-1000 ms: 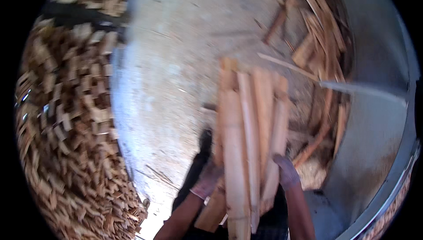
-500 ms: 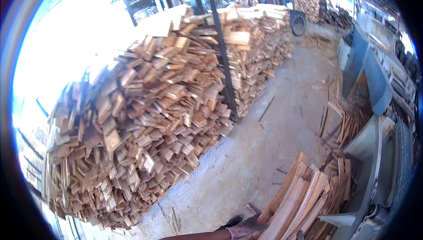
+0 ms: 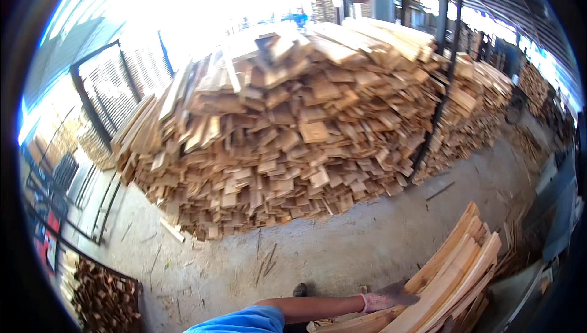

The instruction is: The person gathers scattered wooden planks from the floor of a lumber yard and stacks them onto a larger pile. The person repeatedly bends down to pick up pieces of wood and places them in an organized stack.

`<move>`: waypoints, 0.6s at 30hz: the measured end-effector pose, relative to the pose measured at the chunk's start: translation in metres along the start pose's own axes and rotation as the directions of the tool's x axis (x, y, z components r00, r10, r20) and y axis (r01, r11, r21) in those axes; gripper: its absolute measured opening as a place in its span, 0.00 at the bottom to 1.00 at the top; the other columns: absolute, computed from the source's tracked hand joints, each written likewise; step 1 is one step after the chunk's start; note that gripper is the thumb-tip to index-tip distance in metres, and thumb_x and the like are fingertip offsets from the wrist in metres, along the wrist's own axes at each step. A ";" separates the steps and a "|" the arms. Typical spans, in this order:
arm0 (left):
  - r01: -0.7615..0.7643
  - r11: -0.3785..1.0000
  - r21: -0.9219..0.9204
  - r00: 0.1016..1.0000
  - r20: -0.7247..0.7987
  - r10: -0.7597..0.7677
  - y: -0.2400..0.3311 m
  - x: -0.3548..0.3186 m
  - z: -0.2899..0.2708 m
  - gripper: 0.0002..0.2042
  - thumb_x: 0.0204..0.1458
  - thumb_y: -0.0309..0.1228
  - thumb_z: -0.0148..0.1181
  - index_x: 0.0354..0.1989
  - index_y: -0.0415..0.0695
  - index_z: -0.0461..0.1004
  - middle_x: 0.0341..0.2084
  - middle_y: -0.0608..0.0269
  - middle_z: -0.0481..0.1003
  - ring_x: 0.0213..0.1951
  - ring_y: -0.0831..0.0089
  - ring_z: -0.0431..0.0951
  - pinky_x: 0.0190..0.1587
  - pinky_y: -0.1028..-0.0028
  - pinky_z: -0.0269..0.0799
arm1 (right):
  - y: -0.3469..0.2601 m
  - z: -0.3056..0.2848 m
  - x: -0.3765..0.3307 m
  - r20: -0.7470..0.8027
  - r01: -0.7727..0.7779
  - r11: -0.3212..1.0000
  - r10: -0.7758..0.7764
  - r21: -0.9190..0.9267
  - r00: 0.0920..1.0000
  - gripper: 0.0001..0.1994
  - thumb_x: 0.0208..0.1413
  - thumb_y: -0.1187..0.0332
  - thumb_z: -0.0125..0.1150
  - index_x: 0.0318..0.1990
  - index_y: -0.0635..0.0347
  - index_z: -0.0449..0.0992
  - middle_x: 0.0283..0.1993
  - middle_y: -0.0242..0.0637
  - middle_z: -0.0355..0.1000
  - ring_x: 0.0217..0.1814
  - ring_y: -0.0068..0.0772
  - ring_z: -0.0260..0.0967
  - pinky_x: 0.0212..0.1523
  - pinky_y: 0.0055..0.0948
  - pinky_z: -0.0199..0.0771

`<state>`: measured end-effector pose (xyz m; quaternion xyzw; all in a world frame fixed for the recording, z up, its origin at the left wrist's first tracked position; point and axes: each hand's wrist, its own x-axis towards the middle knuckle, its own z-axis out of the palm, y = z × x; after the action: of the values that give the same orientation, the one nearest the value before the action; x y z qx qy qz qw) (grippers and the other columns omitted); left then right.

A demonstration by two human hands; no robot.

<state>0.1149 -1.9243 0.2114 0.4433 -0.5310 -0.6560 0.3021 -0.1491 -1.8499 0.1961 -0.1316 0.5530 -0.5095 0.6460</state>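
Observation:
Long pale wooden boards (image 3: 455,266) lie together as a bundle at the lower right, tilted up and away from me. My left hand (image 3: 391,297), in a pinkish-grey glove with dark fingers, is closed on the left edge of this bundle. Its bare forearm and blue sleeve reach across from the lower edge. At the bottom of the bundle shows a small dark shape, perhaps a fingertip of my right hand (image 3: 447,324). The rest of that hand is hidden or out of view, so its grip does not show.
A large stack of boards (image 3: 293,149) fills the middle, with a dark post (image 3: 437,113) at its right. Metal machinery (image 3: 559,204) stands at the right. A smaller wood pile (image 3: 104,296) sits lower left. Wood scraps (image 3: 267,262) litter the concrete floor (image 3: 214,278).
My view has swung left, bringing the whole stack and the lower-left pile into sight. The board bundle has turned along with me, my left hand still on it. More of my left arm shows.

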 end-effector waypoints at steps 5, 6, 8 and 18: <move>-0.129 0.985 -0.111 0.989 -0.092 0.119 0.044 -0.065 -0.056 0.42 0.52 0.51 0.65 0.68 0.34 0.59 0.57 0.49 0.72 0.58 0.65 0.71 0.62 0.66 0.66 | -0.020 0.080 -0.033 0.093 0.138 0.983 -0.127 -0.119 0.987 0.40 0.62 0.38 0.49 0.71 0.60 0.58 0.71 0.50 0.57 0.69 0.52 0.57 0.69 0.49 0.60; -0.145 0.981 -0.127 0.987 -0.083 0.135 0.060 -0.086 -0.075 0.42 0.52 0.49 0.65 0.68 0.33 0.58 0.57 0.51 0.72 0.58 0.68 0.71 0.62 0.66 0.67 | -0.026 0.116 -0.051 0.092 0.191 0.967 -0.178 -0.166 0.980 0.40 0.62 0.38 0.49 0.71 0.60 0.57 0.71 0.50 0.57 0.69 0.52 0.57 0.69 0.49 0.61; -0.203 0.956 -0.210 0.979 -0.066 0.193 0.096 -0.133 -0.110 0.40 0.53 0.48 0.65 0.67 0.33 0.58 0.57 0.51 0.72 0.57 0.69 0.71 0.62 0.67 0.67 | -0.032 0.168 -0.077 0.189 0.221 0.967 -0.195 -0.126 0.963 0.41 0.62 0.37 0.50 0.71 0.61 0.56 0.70 0.50 0.58 0.68 0.51 0.58 0.68 0.48 0.62; -0.544 0.839 -0.019 0.784 -0.367 0.501 0.240 -0.468 -0.347 0.36 0.58 0.52 0.60 0.65 0.34 0.62 0.56 0.55 0.73 0.56 0.71 0.72 0.61 0.70 0.68 | 0.018 0.537 -0.268 0.766 0.522 0.853 -0.357 0.034 0.535 0.32 0.70 0.49 0.40 0.70 0.65 0.54 0.66 0.48 0.62 0.64 0.39 0.64 0.65 0.37 0.65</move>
<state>0.6089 -1.7283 0.5499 0.3677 -0.5294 -0.4892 0.5875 0.3506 -1.8373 0.5283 -0.5281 0.2335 -0.4972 0.6476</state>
